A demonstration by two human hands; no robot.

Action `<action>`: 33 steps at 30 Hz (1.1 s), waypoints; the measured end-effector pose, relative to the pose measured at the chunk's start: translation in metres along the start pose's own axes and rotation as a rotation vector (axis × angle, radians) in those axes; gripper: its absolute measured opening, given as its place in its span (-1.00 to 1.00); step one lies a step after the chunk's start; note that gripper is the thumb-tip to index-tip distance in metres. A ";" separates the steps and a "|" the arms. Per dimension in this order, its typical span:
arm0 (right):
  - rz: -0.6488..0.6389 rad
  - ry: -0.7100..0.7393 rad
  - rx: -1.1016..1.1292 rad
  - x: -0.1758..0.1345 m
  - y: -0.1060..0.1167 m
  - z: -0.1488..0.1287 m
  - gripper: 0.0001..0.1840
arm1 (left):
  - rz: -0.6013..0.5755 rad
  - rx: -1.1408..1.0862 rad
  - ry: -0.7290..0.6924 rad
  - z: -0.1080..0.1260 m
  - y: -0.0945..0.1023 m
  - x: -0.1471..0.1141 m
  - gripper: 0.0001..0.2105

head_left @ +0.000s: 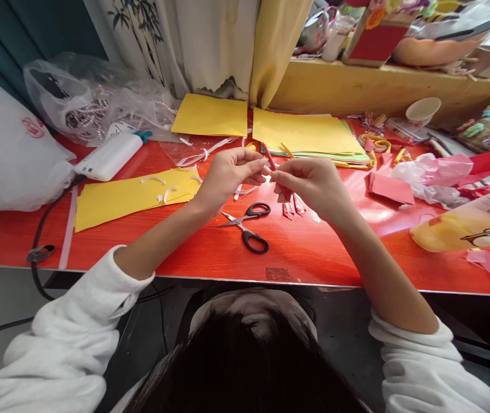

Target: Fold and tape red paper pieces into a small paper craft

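My left hand (236, 176) and my right hand (307, 182) meet above the red table, fingertips nearly touching. A thin red paper stick (269, 156) rises between them, pinched in my right hand. The fingers of my left hand are pinched together at its lower end; what they grip is too small to make out. Below the hands lie black-handled scissors (250, 225), blades apart. Folded red paper pieces (293, 206) rest on the table beneath my right hand.
Yellow paper sheets (309, 133) lie behind the hands, and a yellow strip (128, 198) with white scraps lies left. A white power bank (109, 156) and plastic bags (8, 143) stand left. On the right are pink paper (436, 175), a drink cup (463, 223) and a paper cup (423, 110).
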State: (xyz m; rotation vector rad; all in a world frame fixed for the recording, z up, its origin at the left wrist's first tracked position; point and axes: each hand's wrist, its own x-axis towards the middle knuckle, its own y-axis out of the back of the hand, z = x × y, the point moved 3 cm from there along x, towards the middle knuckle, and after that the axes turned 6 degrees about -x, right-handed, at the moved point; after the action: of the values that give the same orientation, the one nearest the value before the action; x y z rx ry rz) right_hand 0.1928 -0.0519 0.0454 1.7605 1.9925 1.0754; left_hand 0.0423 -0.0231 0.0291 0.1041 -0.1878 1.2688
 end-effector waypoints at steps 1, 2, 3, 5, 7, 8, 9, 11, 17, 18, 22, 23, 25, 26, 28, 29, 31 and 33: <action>0.001 -0.003 -0.002 0.000 0.000 0.001 -0.66 | 0.002 -0.004 -0.003 0.001 0.000 0.000 -0.87; 0.000 -0.004 -0.002 0.000 0.001 0.001 -0.67 | 0.004 -0.006 -0.004 0.001 0.000 0.000 -0.86; 0.000 -0.001 0.001 0.000 0.001 0.001 -0.67 | 0.006 -0.008 -0.005 0.002 0.000 0.000 -0.86; -0.004 0.011 0.017 0.001 0.001 0.001 -0.68 | 0.005 -0.012 -0.006 0.003 0.001 0.000 -0.86; -0.006 0.015 0.031 0.001 0.001 0.001 -0.69 | 0.006 -0.024 -0.014 0.003 0.001 0.000 -0.86; -0.007 0.012 0.035 0.001 0.001 0.001 -0.70 | 0.004 -0.028 -0.015 0.003 0.001 0.000 -0.86; -0.006 0.007 0.039 0.001 0.002 0.002 -0.70 | 0.000 -0.031 -0.013 0.003 0.002 0.000 -0.86; -0.003 0.003 0.049 0.001 0.002 0.002 -0.70 | -0.005 -0.029 -0.005 0.002 0.002 0.000 -0.87; 0.010 0.012 0.048 0.001 0.002 0.002 -0.70 | -0.007 -0.008 -0.032 0.002 0.002 0.000 -0.87; 0.010 0.011 0.038 0.001 0.002 0.002 -0.69 | -0.014 -0.007 -0.043 0.002 0.001 0.001 -0.88; 0.003 0.019 0.017 0.001 0.001 0.002 -0.68 | -0.026 0.001 -0.063 0.001 0.001 0.002 -0.89; 0.002 0.022 0.017 0.001 0.000 0.002 -0.68 | -0.027 0.004 -0.061 0.000 0.001 0.002 -0.89; 0.000 0.030 0.023 0.001 0.000 0.002 -0.69 | -0.030 -0.001 -0.058 -0.001 0.002 0.003 -0.89; -0.001 0.033 0.027 0.001 0.000 0.002 -0.70 | -0.032 -0.007 -0.058 -0.001 0.002 0.003 -0.88; -0.005 0.037 0.035 0.001 0.000 0.002 -0.72 | -0.033 -0.022 -0.059 -0.002 0.002 0.004 -0.88; -0.010 0.040 0.041 0.001 0.000 0.002 -0.72 | -0.035 -0.028 -0.061 -0.003 0.002 0.004 -0.87; -0.025 0.043 0.064 0.002 0.000 0.003 -0.73 | -0.038 -0.037 -0.066 -0.004 0.003 0.005 -0.87; -0.043 0.042 0.106 0.002 0.000 0.003 -0.73 | -0.039 -0.045 -0.074 -0.004 0.003 0.006 -0.87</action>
State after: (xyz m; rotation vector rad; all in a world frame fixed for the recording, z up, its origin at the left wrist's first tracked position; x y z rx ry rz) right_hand 0.1943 -0.0489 0.0438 1.7514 2.1387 1.0190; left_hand 0.0411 -0.0161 0.0257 0.1159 -0.2767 1.2217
